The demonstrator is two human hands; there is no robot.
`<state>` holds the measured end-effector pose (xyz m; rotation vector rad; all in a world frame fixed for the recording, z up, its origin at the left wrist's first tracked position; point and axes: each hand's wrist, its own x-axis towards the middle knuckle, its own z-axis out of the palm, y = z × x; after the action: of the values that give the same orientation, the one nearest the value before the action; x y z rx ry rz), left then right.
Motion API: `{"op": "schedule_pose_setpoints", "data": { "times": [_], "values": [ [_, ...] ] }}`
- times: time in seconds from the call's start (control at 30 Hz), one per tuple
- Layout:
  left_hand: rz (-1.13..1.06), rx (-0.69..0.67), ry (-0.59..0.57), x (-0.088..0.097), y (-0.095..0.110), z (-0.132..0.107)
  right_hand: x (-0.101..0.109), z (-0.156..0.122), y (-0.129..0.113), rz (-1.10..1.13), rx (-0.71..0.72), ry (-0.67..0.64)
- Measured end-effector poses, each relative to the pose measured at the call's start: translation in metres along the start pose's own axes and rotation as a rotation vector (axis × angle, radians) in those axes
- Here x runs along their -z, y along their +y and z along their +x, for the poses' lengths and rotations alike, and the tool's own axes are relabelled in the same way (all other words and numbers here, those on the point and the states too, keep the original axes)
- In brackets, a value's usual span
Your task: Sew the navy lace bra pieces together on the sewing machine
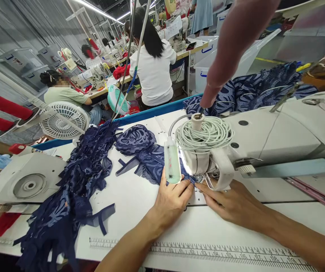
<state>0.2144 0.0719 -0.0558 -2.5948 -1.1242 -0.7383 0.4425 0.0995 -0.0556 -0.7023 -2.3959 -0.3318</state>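
Observation:
A navy lace bra (153,160) lies on the white sewing table, its rounded cup to the left and its near edge under the sewing machine head (198,160). My left hand (174,196) has its fingers closed on the cloth just left of the needle area. From the right, my right hand (229,202) reaches under the head, its fingertips together at the edge of the same cloth. The presser foot and some right fingertips are partly hidden behind the white guard. A small lit lamp (172,160) hangs over my left fingers.
A long heap of navy lace pieces (66,196) lies at the left, beside another machine (29,177). Coiled pale cord (205,133) sits on the machine head. A printed ruler (196,253) runs along the front edge. Pink thread snips (315,192) lie right. Co-workers sit beyond.

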Motion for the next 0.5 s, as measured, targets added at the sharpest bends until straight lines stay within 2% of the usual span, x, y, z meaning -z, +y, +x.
{"op": "schedule_pose_setpoints", "data": {
  "times": [0.1, 0.23, 0.5],
  "values": [
    [-0.008, -0.006, 0.023, 0.000, 0.002, 0.000, -0.008, -0.003, 0.005, -0.071, 0.001, 0.030],
    [-0.008, 0.006, 0.015, 0.000, 0.003, 0.001, -0.017, -0.005, 0.008, -0.112, -0.053, -0.004],
    [0.025, 0.005, -0.034, 0.000, 0.003, 0.000, -0.035, -0.019, 0.006, -0.008, -0.137, -0.055]
  ]
}}
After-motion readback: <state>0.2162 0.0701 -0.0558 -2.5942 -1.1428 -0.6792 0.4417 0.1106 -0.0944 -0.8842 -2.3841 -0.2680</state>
